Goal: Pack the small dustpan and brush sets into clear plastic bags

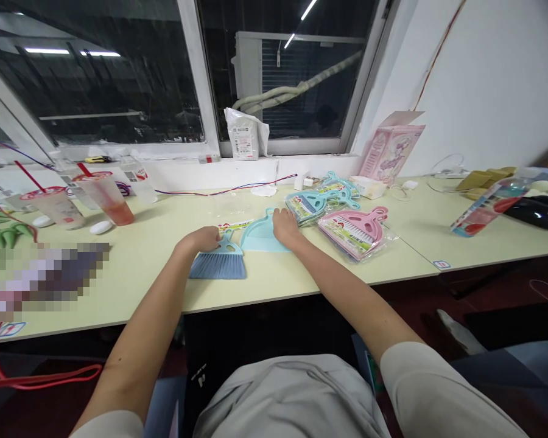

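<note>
A small blue hand brush (219,265) lies on the pale table (301,280) with its bristles toward me. My left hand (204,238) is closed over the brush's handle. Just to the right lies a light blue dustpan (260,237), and my right hand (284,225) rests on its right edge with the fingers curled down on it. A printed card (234,226) lies behind the brush. Right of my right hand are packaged brush-and-dustpan sets, a teal stack (322,201) and a pink one (356,231).
Two plastic cups with red straws (105,196) stand at the left, with green items (4,234) and a blurred patch near them. A pink box (390,151), a white bag (244,135) on the sill, cables and more packages (488,205) lie at the right.
</note>
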The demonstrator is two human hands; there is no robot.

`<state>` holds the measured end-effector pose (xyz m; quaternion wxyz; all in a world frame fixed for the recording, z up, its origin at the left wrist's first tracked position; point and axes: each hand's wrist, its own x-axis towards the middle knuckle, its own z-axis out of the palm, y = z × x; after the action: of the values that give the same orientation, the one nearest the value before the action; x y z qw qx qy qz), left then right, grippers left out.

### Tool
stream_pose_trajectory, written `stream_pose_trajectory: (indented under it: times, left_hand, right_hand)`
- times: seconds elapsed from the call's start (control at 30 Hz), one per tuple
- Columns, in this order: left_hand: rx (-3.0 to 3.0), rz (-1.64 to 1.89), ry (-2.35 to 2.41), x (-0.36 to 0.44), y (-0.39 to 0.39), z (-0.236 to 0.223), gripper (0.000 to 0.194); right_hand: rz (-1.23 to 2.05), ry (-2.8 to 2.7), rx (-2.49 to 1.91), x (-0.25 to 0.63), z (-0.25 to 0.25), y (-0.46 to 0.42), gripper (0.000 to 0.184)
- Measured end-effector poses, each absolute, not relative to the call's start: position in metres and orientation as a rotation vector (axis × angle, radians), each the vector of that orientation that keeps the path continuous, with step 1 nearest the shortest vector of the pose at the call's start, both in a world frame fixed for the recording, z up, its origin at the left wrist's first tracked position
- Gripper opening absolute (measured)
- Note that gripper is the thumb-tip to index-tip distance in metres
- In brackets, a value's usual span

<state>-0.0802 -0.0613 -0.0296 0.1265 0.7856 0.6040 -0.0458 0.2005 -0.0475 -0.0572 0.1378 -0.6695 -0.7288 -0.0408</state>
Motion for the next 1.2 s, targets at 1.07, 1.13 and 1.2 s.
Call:
stream_pose_trajectory:
  times: [1.07,1.13,1.2]
  left_hand:
    - [1.87,1.09,1.574,0.019,-0.072,-0.058,0.024]
    - [1.656,1.026,1.442,0.015,-0.069,-0.055,0.037]
    - [1.557,0.975,1.294,0.012,-0.069,-0.053,0.038]
  right_hand:
    - [1.344,-1.51,-1.132,0.218,-0.071,-0.032,0.034]
    - [1.372,-1.509,-1.124,0.218,-0.069,-0.034,0.035]
    - [1.434,-1.48,-1.117,0.218,-0.065,-0.037,0.034]
